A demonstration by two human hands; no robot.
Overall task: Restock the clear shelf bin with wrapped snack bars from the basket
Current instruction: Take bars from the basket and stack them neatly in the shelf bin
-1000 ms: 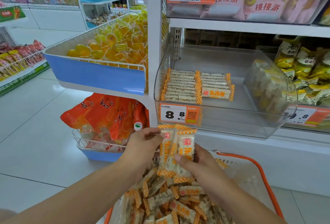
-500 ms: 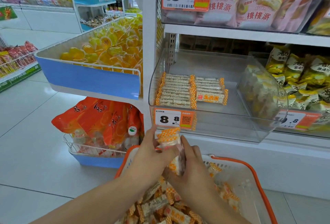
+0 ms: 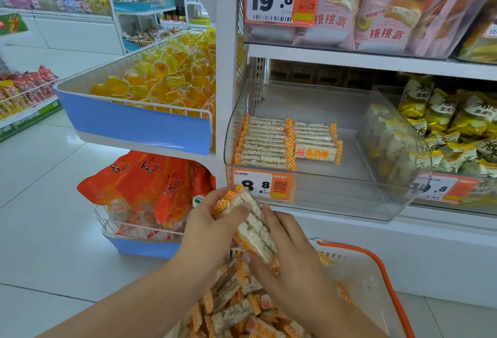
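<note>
My left hand (image 3: 212, 227) and my right hand (image 3: 285, 254) both grip a small bundle of wrapped snack bars (image 3: 251, 226), white with orange checked ends, tilted on edge above the basket. The orange-rimmed basket (image 3: 387, 278) below holds a loose pile of several more bars (image 3: 236, 308). Just above and to the right stands the clear shelf bin (image 3: 322, 197) with an 8.8 price tag. Two rows of stacked bars (image 3: 285, 144) lie in its left part; its right part is bare.
A blue-fronted wire tray of yellow jelly cups (image 3: 134, 122) juts out at the left, with orange bags (image 3: 150, 187) in a lower tray. Another clear bin of yellow packets (image 3: 451, 133) sits right of the target bin. A shelf of pink bags (image 3: 376, 14) is overhead. White tiled floor lies to the left.
The bars were held flat and fanned, faces toward me; both hands have since pressed them together into a tight bundle turned on edge. The view has tipped slightly downward.
</note>
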